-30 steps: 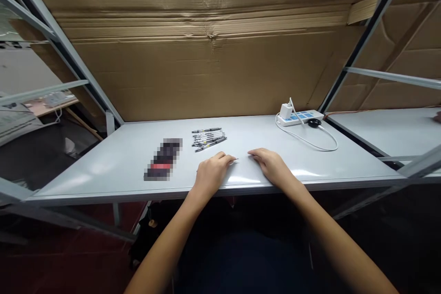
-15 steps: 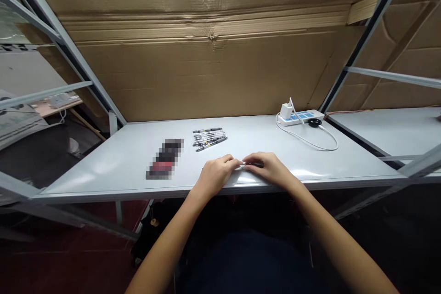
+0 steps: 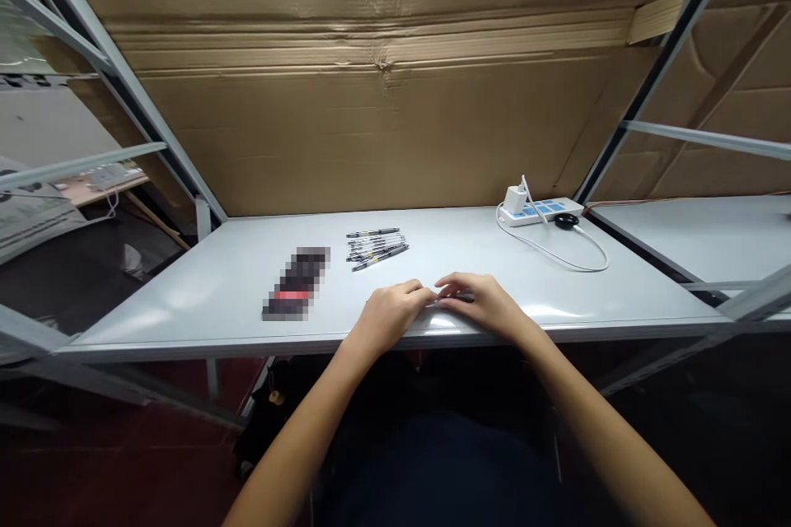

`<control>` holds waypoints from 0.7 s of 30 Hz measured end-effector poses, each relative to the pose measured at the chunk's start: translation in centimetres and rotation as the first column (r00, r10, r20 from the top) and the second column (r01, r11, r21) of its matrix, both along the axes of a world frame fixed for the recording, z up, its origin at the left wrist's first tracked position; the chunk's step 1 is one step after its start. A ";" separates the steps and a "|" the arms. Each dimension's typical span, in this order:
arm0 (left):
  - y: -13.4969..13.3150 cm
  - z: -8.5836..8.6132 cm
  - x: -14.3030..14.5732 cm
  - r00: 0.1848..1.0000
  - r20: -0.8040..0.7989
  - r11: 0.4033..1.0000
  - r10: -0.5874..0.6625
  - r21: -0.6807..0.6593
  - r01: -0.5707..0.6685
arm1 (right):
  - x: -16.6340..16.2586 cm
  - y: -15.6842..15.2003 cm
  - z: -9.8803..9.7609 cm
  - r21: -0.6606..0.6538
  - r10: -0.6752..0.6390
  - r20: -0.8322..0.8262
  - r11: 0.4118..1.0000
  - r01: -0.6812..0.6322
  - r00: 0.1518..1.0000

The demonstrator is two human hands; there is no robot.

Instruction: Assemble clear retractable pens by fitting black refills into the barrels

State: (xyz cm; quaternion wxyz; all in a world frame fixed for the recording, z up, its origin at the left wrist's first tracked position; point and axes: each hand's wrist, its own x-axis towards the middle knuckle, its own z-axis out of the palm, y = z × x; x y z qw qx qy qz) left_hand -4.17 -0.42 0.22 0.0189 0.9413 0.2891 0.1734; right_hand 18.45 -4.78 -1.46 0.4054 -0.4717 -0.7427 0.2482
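Pinching left hand (image 3: 395,309): its fingers are pressing narrowly together at one end of a slim pen (image 3: 463,296), mostly hidden.
Right hand (image 3: 489,301): its fingers are curling around the pen's dark end, low over the bench (image 3: 451,251).
Loose pens (image 3: 376,247): they are lying bunched beyond the left hand.
Power strip (image 3: 554,206): its socket is holding a white charger (image 3: 515,198); a black disc (image 3: 567,221) is sitting just beside.

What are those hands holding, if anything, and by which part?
A slim, pen-like item, seemingly pinched by both the left hand and the right hand; it is mostly hidden, so which part each grips cannot be told.
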 end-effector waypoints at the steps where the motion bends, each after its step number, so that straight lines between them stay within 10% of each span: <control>1: 0.0 0.0 0.0 1.000 0.009 1.000 -0.015 -0.007 0.015 | 0.0 0.0 0.0 0.001 0.003 -0.005 1.000 -0.003 1.000; 21: 0.2 -0.2 0.1 0.969 0.239 0.970 -0.059 -0.215 0.112 | 0.2 0.3 -0.1 0.164 0.056 0.074 0.984 -0.067 0.996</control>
